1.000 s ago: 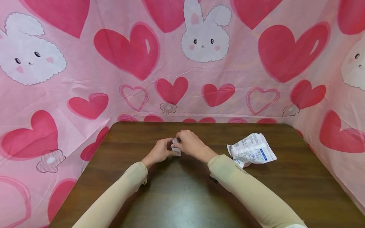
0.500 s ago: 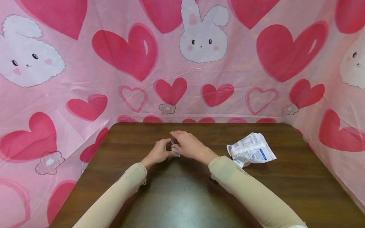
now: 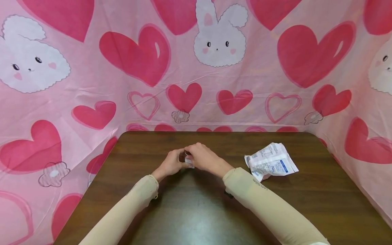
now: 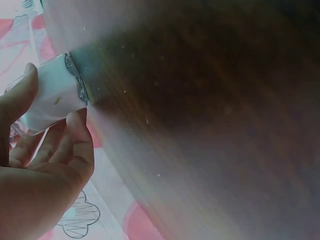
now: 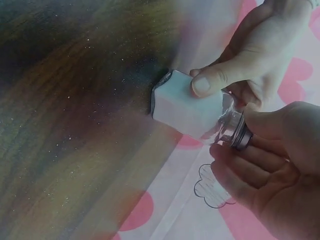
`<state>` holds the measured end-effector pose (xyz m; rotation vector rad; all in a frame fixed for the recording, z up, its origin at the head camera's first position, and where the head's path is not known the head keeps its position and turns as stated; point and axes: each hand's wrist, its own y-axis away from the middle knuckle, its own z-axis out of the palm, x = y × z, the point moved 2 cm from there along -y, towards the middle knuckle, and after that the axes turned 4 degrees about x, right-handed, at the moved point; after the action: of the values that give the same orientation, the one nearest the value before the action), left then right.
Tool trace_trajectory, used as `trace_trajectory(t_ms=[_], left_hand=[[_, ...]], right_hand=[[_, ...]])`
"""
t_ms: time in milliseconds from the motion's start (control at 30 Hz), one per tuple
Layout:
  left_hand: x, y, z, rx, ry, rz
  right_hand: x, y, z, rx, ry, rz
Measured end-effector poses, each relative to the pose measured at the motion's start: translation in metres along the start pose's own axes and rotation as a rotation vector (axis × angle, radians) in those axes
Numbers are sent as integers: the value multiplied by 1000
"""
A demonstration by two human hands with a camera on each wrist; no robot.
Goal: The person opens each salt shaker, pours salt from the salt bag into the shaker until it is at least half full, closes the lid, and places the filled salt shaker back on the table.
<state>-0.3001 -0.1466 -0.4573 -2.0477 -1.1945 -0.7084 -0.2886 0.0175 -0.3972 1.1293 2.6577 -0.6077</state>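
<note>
Upright on the table stands a small square glass salt shaker (image 5: 187,107) filled with white stuff, a faint pink and pale look to its sides. My left hand (image 3: 171,162) grips its body, thumb on one face and fingers on the other side, as the left wrist view shows around the shaker (image 4: 52,95). At the shaker's neck, my right hand (image 3: 205,158) pinches the dark metallic cap (image 5: 243,137) between thumb and fingers. In the head view both hands cover most of the shaker.
A crumpled white packet (image 3: 272,161) with blue print lies on the brown wooden table (image 3: 196,207), right of the hands. Pale specks dot the tabletop in the wrist views. A pink curtain (image 3: 214,75) with hearts and rabbits hangs behind the far edge.
My right hand's fingers stretched out over the shaker's top half a second ago, then curled back round the cap. My left hand keeps its grip on the body; the packet has stayed put.
</note>
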Motion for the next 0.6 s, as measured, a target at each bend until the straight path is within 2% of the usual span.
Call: trace_trajectory(t_ms=[367, 500, 600], left_hand=[[1, -1, -1, -5, -17, -24], [3, 0, -2, -6, -11, -14], [4, 1, -1, -2, -11, 1]], right_hand=[[6, -6, 0, 59, -50, 145], [8, -6, 0, 57, -40, 156], [6, -4, 0, 3, 35, 125]])
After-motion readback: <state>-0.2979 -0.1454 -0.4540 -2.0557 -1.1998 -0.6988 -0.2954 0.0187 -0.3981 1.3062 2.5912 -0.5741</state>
